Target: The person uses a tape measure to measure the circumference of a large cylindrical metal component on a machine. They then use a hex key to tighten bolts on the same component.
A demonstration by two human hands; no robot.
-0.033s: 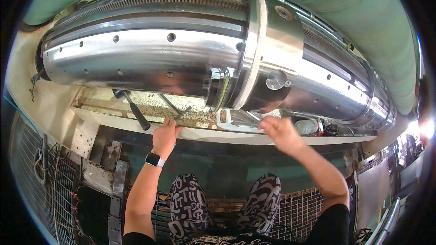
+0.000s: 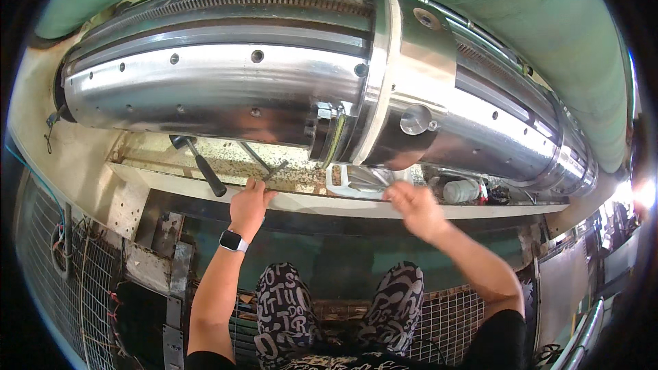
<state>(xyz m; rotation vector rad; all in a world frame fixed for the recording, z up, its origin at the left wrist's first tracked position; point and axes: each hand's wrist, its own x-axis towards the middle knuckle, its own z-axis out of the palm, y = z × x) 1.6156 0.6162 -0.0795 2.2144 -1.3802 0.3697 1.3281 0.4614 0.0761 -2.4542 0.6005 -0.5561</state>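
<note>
My left hand (image 2: 247, 207), a watch on its wrist, rests with its fingers curled over the front rim (image 2: 308, 201) of a pale trough below the large steel cylinder (image 2: 205, 85). Just beyond its fingertips lies a T-shaped metal tool (image 2: 255, 156). To its left, a tool with a black handle (image 2: 211, 176) leans on the rim. My right hand (image 2: 418, 210), blurred by motion, is closed at the end of a thin metal rod (image 2: 381, 177). That rod slants over a white container (image 2: 334, 179) with several metal pieces in it; its far end is unclear.
A translucent bottle (image 2: 462, 191) lies in the trough on the right, beside something red and dark. The cylinder, with a toothed rack (image 2: 260, 1) and a pale ring (image 2: 385, 75), overhangs the trough. A thick green pipe (image 2: 548, 41) runs behind. Metal grating (image 2: 445, 322) is underfoot.
My right hand has shifted slightly left and nearer to me, over the white container's right side, with the rod. The left hand has stayed in place.
</note>
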